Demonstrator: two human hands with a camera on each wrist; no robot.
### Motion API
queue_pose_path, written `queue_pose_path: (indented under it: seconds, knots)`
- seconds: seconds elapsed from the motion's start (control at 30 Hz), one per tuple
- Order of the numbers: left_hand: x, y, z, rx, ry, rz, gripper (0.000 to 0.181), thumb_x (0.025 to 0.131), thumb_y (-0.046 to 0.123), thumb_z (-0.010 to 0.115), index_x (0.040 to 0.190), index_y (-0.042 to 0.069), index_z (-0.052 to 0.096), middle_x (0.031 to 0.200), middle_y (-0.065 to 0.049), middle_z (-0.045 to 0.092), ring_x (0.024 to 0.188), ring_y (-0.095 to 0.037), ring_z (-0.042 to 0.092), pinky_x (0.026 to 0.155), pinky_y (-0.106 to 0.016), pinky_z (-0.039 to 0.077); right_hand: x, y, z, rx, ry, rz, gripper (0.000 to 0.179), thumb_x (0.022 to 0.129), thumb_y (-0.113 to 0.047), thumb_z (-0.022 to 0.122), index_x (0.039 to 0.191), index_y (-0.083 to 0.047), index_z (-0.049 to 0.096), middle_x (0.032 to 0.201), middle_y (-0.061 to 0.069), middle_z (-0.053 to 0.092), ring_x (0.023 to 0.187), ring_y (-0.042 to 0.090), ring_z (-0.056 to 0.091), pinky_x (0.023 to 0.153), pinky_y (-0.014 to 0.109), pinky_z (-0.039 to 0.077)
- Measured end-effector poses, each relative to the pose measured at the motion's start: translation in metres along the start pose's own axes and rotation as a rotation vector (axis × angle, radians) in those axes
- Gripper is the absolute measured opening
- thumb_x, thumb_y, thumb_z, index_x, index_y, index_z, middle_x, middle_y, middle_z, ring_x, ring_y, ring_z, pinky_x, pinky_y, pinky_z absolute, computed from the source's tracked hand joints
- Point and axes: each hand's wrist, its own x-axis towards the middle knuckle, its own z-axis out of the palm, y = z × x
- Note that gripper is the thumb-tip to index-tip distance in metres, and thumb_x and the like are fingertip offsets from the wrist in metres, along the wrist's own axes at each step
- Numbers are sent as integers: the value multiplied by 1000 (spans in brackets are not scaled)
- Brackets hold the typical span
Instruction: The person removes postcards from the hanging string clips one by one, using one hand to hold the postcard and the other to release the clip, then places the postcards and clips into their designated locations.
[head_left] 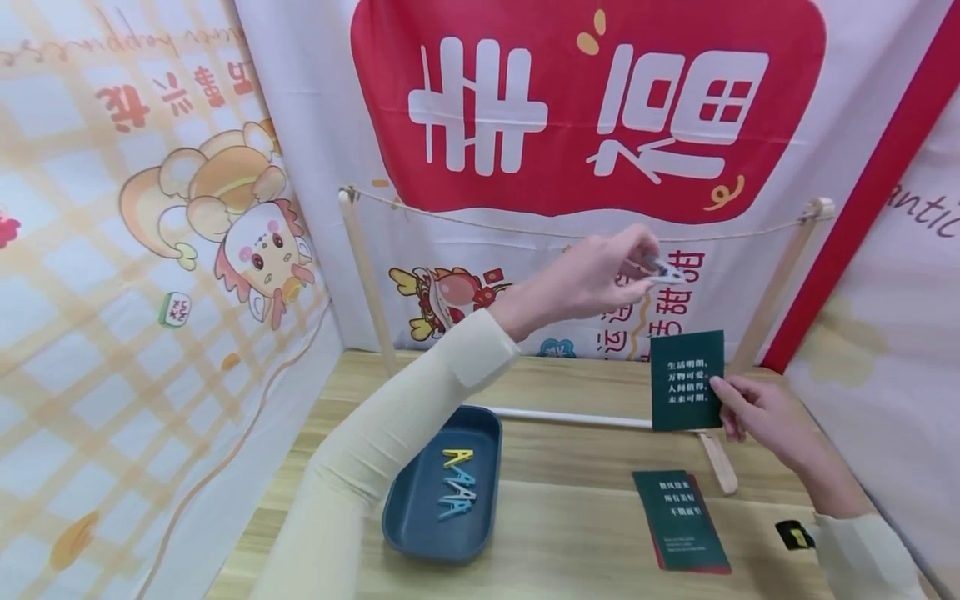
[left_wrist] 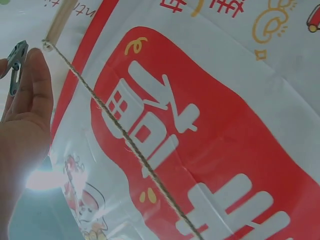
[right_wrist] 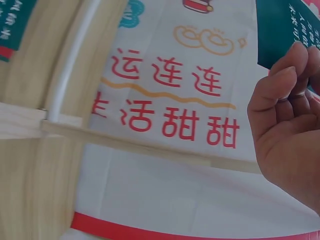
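My left hand (head_left: pixel 603 271) pinches a small grey clothespin (head_left: pixel 663 271) just below a sagging twine line (head_left: pixel 480 224). In the left wrist view this clothespin (left_wrist: pixel 18 65) sits between thumb and fingers, apart from the twine (left_wrist: pixel 120 127). Lower and to the right, my right hand (head_left: pixel 765 417) pinches the right edge of a dark green card (head_left: pixel 687 350) with white Chinese writing. The card is upright under the line, not touching it. The right wrist view shows part of the card (right_wrist: pixel 277 40) above curled fingers (right_wrist: pixel 270 92).
Two wooden posts (head_left: pixel 365 283) carry the twine, with a white rod (head_left: pixel 570 417) low between them. A blue tray (head_left: pixel 438 546) holds several A-shaped clothespins (head_left: pixel 457 457). More cards (head_left: pixel 678 525) lie overlapped on the wooden table (head_left: pixel 562 533), near a small black-and-yellow object (head_left: pixel 793 535).
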Motion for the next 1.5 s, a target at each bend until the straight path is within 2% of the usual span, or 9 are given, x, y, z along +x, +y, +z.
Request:
queue_pose_path:
  seconds: [0.23, 0.4, 0.57, 0.67, 0.87, 0.97, 1.13, 1.37, 1.5]
  knots:
    - [-43, -21, 7, -22, -2, -61, 34, 92, 18, 68, 118, 10, 49, 119, -6, 68, 102, -9, 70, 87, -14, 53, -11, 11, 15, 28, -63, 81, 42, 104, -42, 42, 98, -2, 56, 67, 11, 59, 57, 24, 60, 54, 30, 53]
    - [-65, -31, 10, -65, -19, -118, 34, 91, 18, 68, 117, 9, 49, 117, -6, 69, 100, -11, 71, 87, -20, 55, -11, 19, 25, 59, -93, 119, 43, 103, -43, 43, 97, -2, 55, 66, 11, 59, 56, 26, 60, 53, 32, 53]
    - [-85, -35, 14, -92, -56, -161, 32, 92, 16, 66, 117, 9, 47, 115, -6, 71, 91, -10, 72, 82, -20, 57, -15, 27, 33, 127, -165, 201, 46, 103, -45, 44, 101, 0, 54, 67, 14, 59, 56, 29, 60, 52, 34, 53]
    - [-98, -38, 16, -85, -66, -189, 30, 92, 16, 66, 115, 11, 48, 113, -5, 72, 86, -8, 72, 77, -17, 56, -20, 32, 38, 167, -198, 254, 48, 102, -46, 45, 102, 2, 53, 66, 12, 58, 56, 30, 60, 52, 34, 53]
    - [-128, -50, 21, -32, -64, -230, 29, 92, 19, 67, 114, 11, 51, 109, -3, 72, 86, -6, 71, 77, -17, 56, -33, 47, 49, 226, -242, 312, 48, 102, -45, 47, 101, 2, 51, 64, 7, 57, 54, 25, 59, 53, 33, 52]
    - [-142, -60, 25, -19, -52, -243, 29, 92, 19, 68, 114, 11, 52, 108, -3, 72, 87, -8, 71, 78, -19, 57, -38, 55, 52, 237, -265, 344, 47, 102, -46, 47, 102, 1, 51, 64, 6, 57, 53, 23, 58, 52, 34, 52]
    - [-167, -76, 31, -45, 5, -292, 29, 92, 15, 69, 114, 11, 51, 107, -4, 73, 86, -11, 72, 78, -22, 58, -42, 67, 52, 257, -283, 382, 47, 102, -46, 46, 101, 1, 51, 64, 4, 56, 53, 20, 57, 51, 33, 52]
    - [-202, -90, 41, -60, 4, -412, 27, 92, 21, 69, 114, 15, 54, 109, -3, 72, 90, -10, 71, 80, -27, 59, -51, 80, 57, 270, -312, 401, 48, 103, -45, 44, 95, 2, 49, 60, 2, 53, 54, 23, 58, 53, 34, 52]
    - [-221, -98, 46, -47, 32, -450, 26, 91, 21, 70, 113, 14, 57, 110, -4, 72, 95, -14, 71, 81, -32, 59, -58, 88, 58, 292, -334, 417, 49, 104, -45, 42, 92, 2, 48, 59, 1, 51, 53, 21, 58, 52, 34, 51]
